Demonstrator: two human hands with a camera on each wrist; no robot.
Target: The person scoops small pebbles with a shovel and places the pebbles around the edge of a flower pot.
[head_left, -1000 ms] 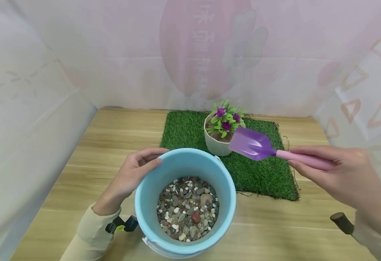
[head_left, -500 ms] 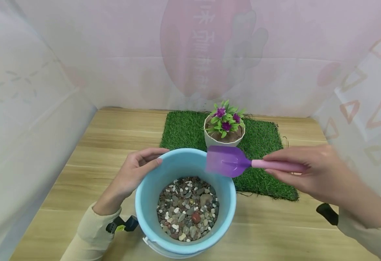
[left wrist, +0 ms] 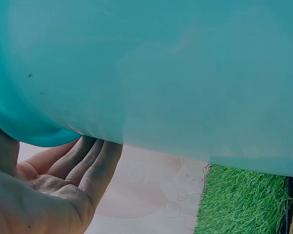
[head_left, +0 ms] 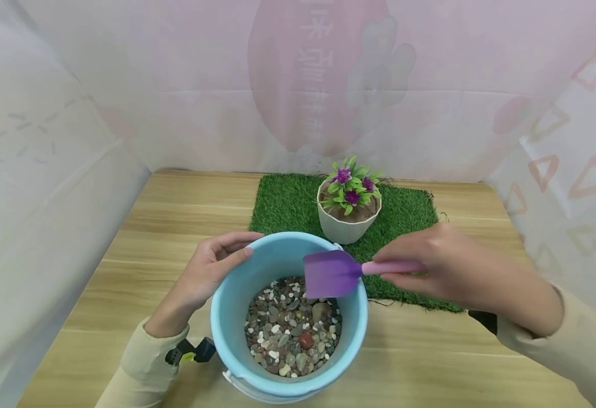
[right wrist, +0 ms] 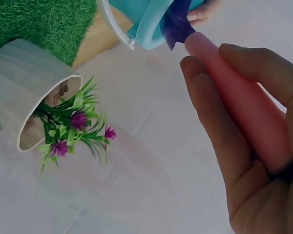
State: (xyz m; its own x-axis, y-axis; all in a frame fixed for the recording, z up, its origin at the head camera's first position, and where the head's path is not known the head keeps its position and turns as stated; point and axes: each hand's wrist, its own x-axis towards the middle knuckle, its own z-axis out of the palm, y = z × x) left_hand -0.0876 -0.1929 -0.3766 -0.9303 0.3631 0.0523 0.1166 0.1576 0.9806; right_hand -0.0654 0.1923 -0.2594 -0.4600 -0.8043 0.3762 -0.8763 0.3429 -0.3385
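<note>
A light blue bucket (head_left: 356, 334) stands on the table, its bottom covered with mixed pebbles (head_left: 282, 334). My left hand (head_left: 203, 277) grips its left rim, thumb on the rim and fingers against the outer wall. The left wrist view shows those fingers (left wrist: 95, 168) along the bucket wall (left wrist: 176, 87). My right hand (head_left: 435, 266) holds a small hand trowel by its pink handle (head_left: 392, 267). The trowel's purple blade (head_left: 331, 275) is over the bucket's right side, above the pebbles. In the right wrist view, thumb and fingers pinch the handle (right wrist: 239, 102).
Behind the bucket, a white flowerpot (head_left: 346, 229) with a purple-flowered plant (head_left: 351, 184) stands on a green artificial grass mat (head_left: 288, 198). The mat lies on a wood-grain table (head_left: 175, 209). Printed cloth walls (head_left: 201, 124) enclose the back and sides.
My right hand has carried the trowel left and toward me, from in front of the flowerpot to over the bucket. My left hand and the bucket have stayed in place.
</note>
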